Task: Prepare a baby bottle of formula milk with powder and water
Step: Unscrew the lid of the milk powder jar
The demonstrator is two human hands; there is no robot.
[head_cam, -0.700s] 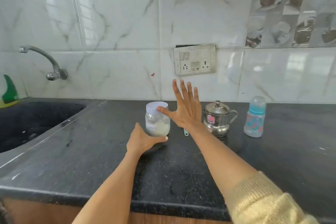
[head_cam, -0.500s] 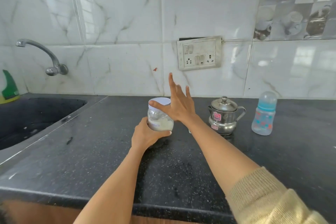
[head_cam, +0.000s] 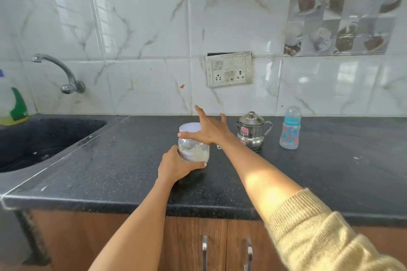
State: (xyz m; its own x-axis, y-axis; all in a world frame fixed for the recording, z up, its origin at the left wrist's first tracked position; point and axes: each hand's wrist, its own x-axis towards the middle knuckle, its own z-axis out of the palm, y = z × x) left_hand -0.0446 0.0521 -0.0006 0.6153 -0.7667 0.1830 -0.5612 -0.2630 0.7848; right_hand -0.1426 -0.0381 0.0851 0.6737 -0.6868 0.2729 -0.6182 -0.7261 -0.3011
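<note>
The left hand [head_cam: 176, 166] grasps the lower body of a clear round jar with a white lid, partly filled with white powder [head_cam: 193, 149], fingers wrapped around it from the near side where it stands on the black speckled stone counter [head_cam: 123, 174]. The right hand [head_cam: 210, 131] lies over the lid with fingers spread and mostly straight, thumb across the near rim; it touches the lid but has not clamped on it. Just right of the hands stands a small lidded steel pitcher [head_cam: 253, 133], and farther right, well apart from the jar, a clear baby bottle with a blue collar and domed cap [head_cam: 290, 130], capped and untouched. A dark sink [head_cam: 55, 136] with a steel tap [head_cam: 61, 72] lies at far left. The risk is that a loose, flat-fingered hold slips when the lid is twisted, or that the jar tips and spills powder, or that the right forearm knocks the pitcher beside it. Against the earlier frames, the right hand has dropped from an open reach beside the jar onto its lid, and the left hand has closed higher around the jar.
</note>
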